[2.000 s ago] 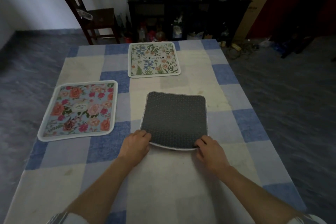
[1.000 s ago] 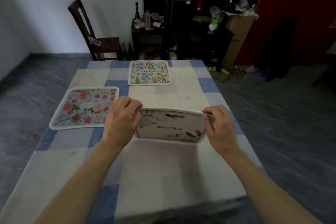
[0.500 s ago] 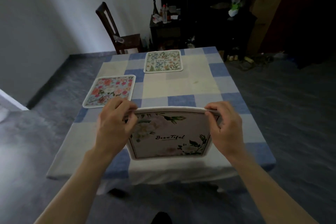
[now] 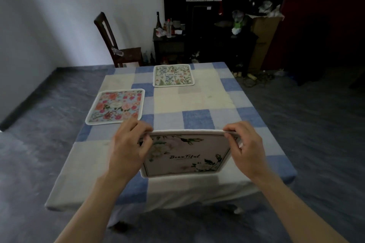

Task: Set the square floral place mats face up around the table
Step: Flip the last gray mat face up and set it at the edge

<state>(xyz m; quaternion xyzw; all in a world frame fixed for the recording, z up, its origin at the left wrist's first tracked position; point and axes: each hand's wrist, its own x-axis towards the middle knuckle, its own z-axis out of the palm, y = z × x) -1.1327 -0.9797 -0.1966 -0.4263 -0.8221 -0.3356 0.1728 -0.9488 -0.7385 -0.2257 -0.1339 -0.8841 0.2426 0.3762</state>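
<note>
A white floral mat [image 4: 185, 156] lettered "Beautiful" hangs in the air over the table's near edge, printed face toward me. My left hand [image 4: 128, 148] pinches its top left corner and my right hand [image 4: 245, 148] pinches its top right corner. A mat with pink and red flowers [image 4: 116, 107] lies face up on the left side of the checked table [image 4: 197, 102]. At the far end a cream mat with blue flowers [image 4: 173, 75] lies face up.
A dark wooden chair [image 4: 116, 45] stands beyond the table's far left corner. Behind the table are a dark cabinet with bottles [image 4: 169, 39] and a cardboard box [image 4: 262, 41]. Grey floor surrounds the table on all sides.
Both hands lifted the grey-backed mat off the table and turned it over, so its printed face now shows. My view has pulled back from the table.
</note>
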